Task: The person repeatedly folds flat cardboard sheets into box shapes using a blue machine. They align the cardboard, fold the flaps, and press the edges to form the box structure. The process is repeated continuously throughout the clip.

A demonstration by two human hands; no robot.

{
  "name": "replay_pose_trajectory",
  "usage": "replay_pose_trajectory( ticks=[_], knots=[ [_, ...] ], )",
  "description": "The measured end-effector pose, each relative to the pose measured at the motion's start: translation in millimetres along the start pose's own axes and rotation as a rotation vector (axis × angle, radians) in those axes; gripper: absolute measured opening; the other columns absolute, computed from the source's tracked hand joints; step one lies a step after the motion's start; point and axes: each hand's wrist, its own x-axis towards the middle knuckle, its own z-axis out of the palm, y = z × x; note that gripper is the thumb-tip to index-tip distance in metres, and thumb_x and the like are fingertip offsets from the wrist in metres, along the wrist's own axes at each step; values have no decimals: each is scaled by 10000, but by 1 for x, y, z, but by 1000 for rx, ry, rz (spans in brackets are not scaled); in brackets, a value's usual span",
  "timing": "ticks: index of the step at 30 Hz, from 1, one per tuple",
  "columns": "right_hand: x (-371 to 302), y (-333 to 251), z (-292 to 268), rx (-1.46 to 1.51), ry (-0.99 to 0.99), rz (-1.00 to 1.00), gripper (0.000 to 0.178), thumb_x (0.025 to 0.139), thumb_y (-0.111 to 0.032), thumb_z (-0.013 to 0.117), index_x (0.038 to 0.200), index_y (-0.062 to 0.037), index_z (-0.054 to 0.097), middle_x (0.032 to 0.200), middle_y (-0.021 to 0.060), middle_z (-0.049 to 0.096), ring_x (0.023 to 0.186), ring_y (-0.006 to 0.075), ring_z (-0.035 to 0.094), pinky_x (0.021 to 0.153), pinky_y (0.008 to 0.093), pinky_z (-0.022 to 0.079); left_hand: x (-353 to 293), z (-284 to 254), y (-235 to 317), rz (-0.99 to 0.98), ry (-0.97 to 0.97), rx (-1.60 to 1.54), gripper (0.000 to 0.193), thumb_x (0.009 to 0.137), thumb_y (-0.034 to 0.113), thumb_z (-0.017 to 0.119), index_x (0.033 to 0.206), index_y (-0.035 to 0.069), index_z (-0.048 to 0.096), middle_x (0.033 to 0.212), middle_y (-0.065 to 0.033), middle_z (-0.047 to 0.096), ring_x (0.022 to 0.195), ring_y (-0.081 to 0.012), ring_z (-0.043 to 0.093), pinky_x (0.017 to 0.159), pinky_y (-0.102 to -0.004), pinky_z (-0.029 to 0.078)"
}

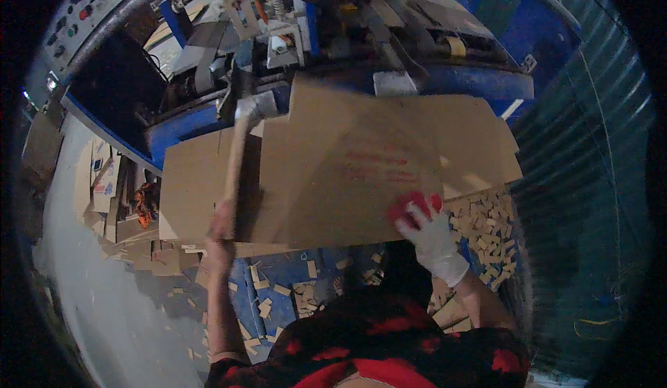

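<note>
Head view: left grip (221,229) holds cardboard (319,179); right grip (429,232) touches it, closure unclear; scraps (488,223) litter floor (149,315) near machine (465,80).

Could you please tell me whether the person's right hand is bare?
No, the right hand wears a white glove with red on its fingers.

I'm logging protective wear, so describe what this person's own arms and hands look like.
The right hand wears a white glove with red over the finger area. The left hand looks ungloved, though it is blurred. Both forearms are bare below short dark sleeves patterned with red patches.
</note>
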Motion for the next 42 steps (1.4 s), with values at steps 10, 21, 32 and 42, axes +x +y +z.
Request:
replay_pose_trajectory(
  ticks=[10, 21, 32, 42],
  knots=[
    [134, 90, 48, -150, 274, -179, 552, 743, 14, 550, 1254, -196, 553, 1258, 61, 527, 1205, 315, 480, 989, 484, 385, 108, 65, 28, 369, 69, 230, 651, 724, -2, 666, 1344, 65, 479, 1359, -197, 484, 1242, -369, 478, 1023, -425, 409],
    [313, 177, 63, -253, 208, -59, 564, 774, -20, 526, 1316, -174, 503, 1202, 136, 569, 1123, 338, 532, 972, 455, 393, 303, 138, -12, 354, 40, 740, 579, 837, 103, 548, 1391, 91, 379, 1172, -183, 531, 1100, -393, 515, 927, -483, 450],
    [256, 201, 37, 129, 331, 120, 550, 793, -29, 625, 1323, -75, 484, 1238, 182, 557, 1068, 384, 545, 911, 420, 455, 216, 62, -25, 163, 6, 452, 389, 865, 135, 600, 1248, 84, 565, 1185, -154, 609, 1073, -336, 582, 906, -411, 467],
    [15, 110, 37, -90, 135, 404, 538, 781, -280, 678, 1227, -17, 535, 1338, 204, 471, 1266, 421, 397, 1094, 536, 253, 15, -107, -145, -486, -52, 719, 470, 843, 453, 613, 939, -3, 677, 1113, -202, 590, 1028, -382, 558, 911, -465, 438]
  ],
)
